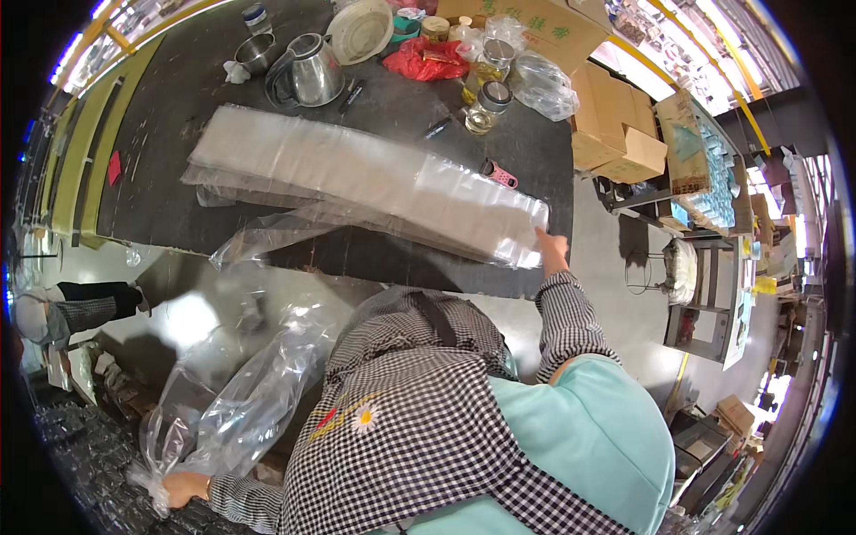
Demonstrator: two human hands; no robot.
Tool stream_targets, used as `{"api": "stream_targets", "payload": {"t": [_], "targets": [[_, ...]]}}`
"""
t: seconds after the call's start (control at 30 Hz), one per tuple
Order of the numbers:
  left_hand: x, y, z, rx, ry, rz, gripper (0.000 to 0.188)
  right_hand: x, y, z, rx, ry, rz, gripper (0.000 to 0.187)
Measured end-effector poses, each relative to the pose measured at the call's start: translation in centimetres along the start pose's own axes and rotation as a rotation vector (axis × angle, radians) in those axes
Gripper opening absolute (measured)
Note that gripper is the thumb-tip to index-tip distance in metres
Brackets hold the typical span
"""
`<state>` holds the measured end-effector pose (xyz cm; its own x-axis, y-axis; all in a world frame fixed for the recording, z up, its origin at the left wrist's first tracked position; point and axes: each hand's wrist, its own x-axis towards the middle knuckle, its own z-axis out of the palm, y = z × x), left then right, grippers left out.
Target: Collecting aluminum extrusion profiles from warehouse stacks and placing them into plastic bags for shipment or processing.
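Observation:
A long flat stack of clear plastic film point(357, 174) lies slantwise across the dark table point(169, 80). At its right end, my right hand point(554, 249) has its fingers closed on the corner of the stack. Low on the left, my left hand point(185, 489) grips the bunched end of a loose clear plastic sheet point(254, 401). That sheet hangs in folds past the table's near edge, beside my checked apron point(401, 419). More loose film point(267, 234) trails from under the stack over the near edge.
At the back stand a steel kettle point(306, 71), a metal bowl point(257, 53), a pale basin point(360, 31), a red plastic bag point(423, 60) and a glass jar point(488, 107). Pink-handled cutters point(500, 175) lie near the stack. Cardboard boxes point(615, 116) are at right. Another person point(76, 312) is at left.

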<state>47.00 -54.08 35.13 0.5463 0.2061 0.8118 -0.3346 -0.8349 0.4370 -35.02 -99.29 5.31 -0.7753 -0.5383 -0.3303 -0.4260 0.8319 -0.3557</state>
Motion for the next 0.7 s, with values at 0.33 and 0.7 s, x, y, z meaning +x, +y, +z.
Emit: {"api": "stream_targets", "payload": {"t": [0.33, 0.7], "targets": [[-14.4, 13.4, 3.5, -0.118, -0.547, 0.799, 0.018, -1.0, -0.4, 6.2, 0.164, -0.117, -0.222, 0.051], [-21.5, 30.6, -11.9, -0.914, -1.247, 1.303, 0.026, -30.7, -18.7, -10.4, 0.208, -0.571, -1.439, 0.023]]}}
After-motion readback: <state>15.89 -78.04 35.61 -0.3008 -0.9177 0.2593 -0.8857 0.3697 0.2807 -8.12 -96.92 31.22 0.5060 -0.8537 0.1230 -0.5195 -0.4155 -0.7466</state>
